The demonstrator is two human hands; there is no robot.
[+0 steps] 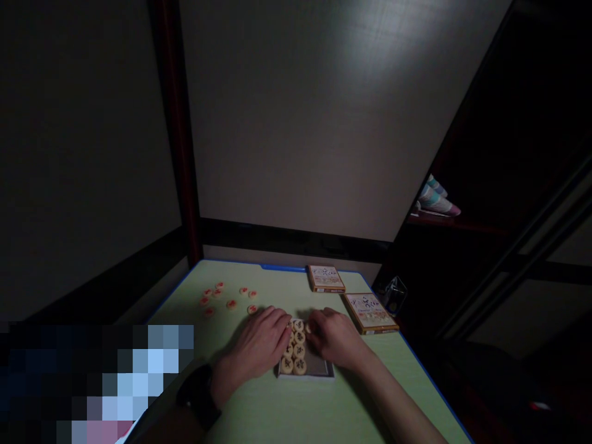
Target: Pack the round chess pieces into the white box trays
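A shallow open box [318,374] lies on the table, with two columns of round Chinese chess pieces [300,351] bearing dark characters along its left part. My left hand [264,340] is closed over the box's left side, its fingertips touching the upper pieces. At the box's upper right, my right hand [337,338] pinches a pale chess piece [308,328] beside the column. Its fingers partly hide that piece. Several chess pieces with red characters [231,304] are scattered on the table to the left of the box.
Two flat printed boxes [326,277] [371,311] lie at the table's back right. The pale green table [259,413] has a blue edge and stands near a panelled wall [296,154]. A dark shiny object [395,295] sits beyond the right edge. Patterned cloth [435,198] rests on a shelf.
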